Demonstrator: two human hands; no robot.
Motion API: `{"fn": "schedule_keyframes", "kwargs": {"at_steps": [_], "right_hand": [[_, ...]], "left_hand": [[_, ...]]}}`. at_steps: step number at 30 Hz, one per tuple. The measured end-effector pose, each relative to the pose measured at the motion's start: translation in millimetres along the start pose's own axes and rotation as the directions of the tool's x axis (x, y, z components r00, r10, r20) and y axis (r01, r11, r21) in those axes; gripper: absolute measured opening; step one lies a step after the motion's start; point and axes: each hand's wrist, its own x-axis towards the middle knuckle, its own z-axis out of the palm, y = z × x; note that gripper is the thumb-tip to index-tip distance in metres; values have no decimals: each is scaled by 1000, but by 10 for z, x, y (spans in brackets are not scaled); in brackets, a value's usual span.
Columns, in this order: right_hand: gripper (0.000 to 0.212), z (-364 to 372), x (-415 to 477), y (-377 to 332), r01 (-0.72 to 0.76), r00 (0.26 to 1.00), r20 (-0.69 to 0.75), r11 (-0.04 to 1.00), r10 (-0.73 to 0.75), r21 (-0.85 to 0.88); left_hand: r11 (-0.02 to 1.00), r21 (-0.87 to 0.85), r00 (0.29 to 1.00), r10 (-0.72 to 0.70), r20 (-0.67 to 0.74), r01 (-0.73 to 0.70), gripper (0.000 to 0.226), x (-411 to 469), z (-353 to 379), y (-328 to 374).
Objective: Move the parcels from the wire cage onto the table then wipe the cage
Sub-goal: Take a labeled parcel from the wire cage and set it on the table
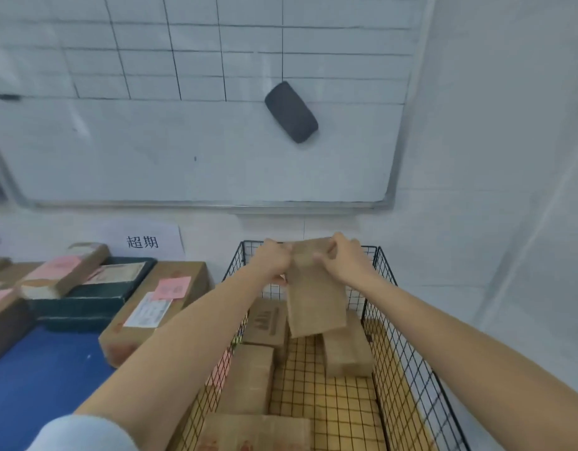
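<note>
Brown cardboard makes up the held parcel [313,301], which is raised over the far end of the black wire cage [408,369], above the others. Its long axis runs away from the person, with the far end tilted up toward the wall and the near end dipping toward the cage floor. The left hand [273,260] and right hand [341,262] both grip its far end, one on each side, fingers [323,255] curled tightly over the top edge. Four caged parcels [346,349] lie inside: two along the left wall, one by the right wall, one at the near end. On the blue tabletop [37,385] to the left sit at least five tabletop parcels [157,307], some cut off by the frame edge, one lying across a dark green box [95,294].
</note>
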Motion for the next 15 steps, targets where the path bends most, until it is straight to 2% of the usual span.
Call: {"fn": "schedule_keyframes", "kwargs": {"at_steps": [3,5,6,9,11,13,15], "right_hand": [[85,-39,-28,-16,-101,993,81,982,89,158],[107,-2,-28,8,-172,979,135,972,152,158],[106,42,-19,29,-186,975,144,973,167,133],[84,143,-30,54,-217,967,157,973,203,80],[79,170,-52,46,-226,965,148,973,218,39],[78,158,-101,22,-202,973,117,979,197,34],[68,175,-131,53,-167,982,101,982,158,92]], "left_hand": [[999,-42,997,-13,74,17,11,-16,-6,-71],[999,-38,996,-12,83,15,14,6,-13,-158],[999,-35,997,-11,78,13,19,21,-16,-195],[999,32,997,6,72,-8,44,47,-17,-252],[999,36,998,-15,67,12,49,42,-19,-268],[995,-94,996,-36,76,43,56,33,-16,-274],[975,-211,996,-55,72,69,75,38,2,-274]]}}
